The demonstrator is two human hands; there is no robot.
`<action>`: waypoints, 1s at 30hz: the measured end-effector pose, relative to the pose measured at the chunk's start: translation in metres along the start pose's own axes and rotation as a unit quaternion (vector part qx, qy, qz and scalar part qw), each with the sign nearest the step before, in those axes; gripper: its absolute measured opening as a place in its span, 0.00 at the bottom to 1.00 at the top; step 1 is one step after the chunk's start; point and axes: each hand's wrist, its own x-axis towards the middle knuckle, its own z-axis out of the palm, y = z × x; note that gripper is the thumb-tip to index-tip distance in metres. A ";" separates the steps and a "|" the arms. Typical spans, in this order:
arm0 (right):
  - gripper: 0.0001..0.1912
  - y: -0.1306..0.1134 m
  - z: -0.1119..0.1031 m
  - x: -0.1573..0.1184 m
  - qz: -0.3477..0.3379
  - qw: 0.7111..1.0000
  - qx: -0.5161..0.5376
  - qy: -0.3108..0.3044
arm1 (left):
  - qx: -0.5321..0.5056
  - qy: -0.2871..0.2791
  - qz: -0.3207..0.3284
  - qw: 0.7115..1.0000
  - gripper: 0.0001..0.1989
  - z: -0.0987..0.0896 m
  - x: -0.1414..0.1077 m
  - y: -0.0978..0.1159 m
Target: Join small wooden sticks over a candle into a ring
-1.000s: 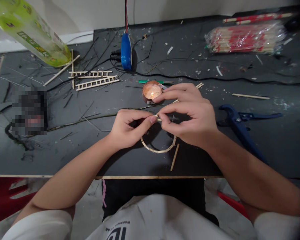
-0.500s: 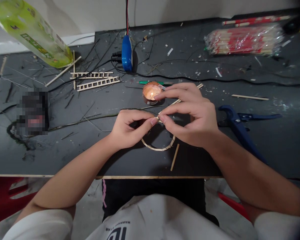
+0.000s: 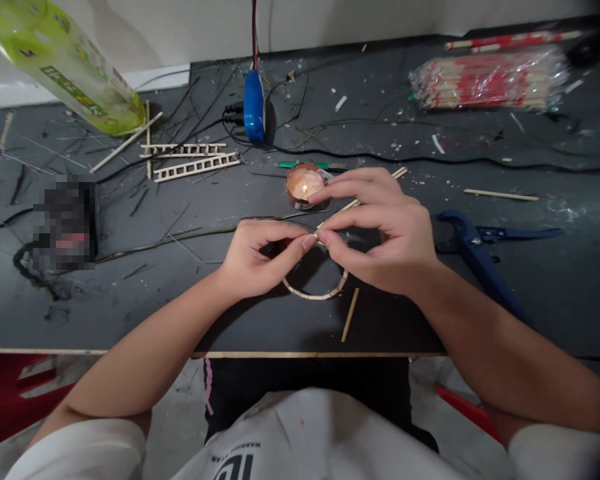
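A thin ring of short pale wooden pieces (image 3: pixel 314 296) hangs below my fingers, bent into a loop. My left hand (image 3: pixel 265 257) pinches it at the top between thumb and forefinger. Right beside that, my right hand (image 3: pixel 380 230) pinches the same spot, its other fingers raised and spread. The join between the fingertips is mostly hidden. Just beyond the fingers burns a small candle in a copper-coloured cup (image 3: pixel 305 187). Thin sticks (image 3: pixel 353 203) show behind my right hand. A loose short stick (image 3: pixel 350 315) lies near the ring.
Blue cutters (image 3: pixel 475 247) lie right of my right hand. At the back are bagged red-and-white sticks (image 3: pixel 490 80), a blue device (image 3: pixel 254 107) with cables and a green bottle (image 3: pixel 75 73). Small wooden ladders (image 3: pixel 195 165) and wire scraps lie left. A green-handled tool (image 3: pixel 290 165) sits behind the candle.
Both hands keep almost the same place and pinch. The lower part of the ring has shifted very slightly up and to the left.
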 end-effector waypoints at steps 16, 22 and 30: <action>0.11 -0.008 0.010 -0.004 -0.005 0.998 -0.040 0.044 | 0.062 0.036 0.070 0.995 0.05 0.002 -0.001 -0.001; 0.10 -0.017 0.008 -0.002 0.035 0.998 -0.004 0.052 | 0.050 0.045 0.094 0.993 0.05 0.003 -0.001 0.000; 0.12 -0.014 0.005 -0.002 0.078 0.993 0.081 0.040 | -0.028 0.029 0.085 0.996 0.05 0.002 0.001 0.002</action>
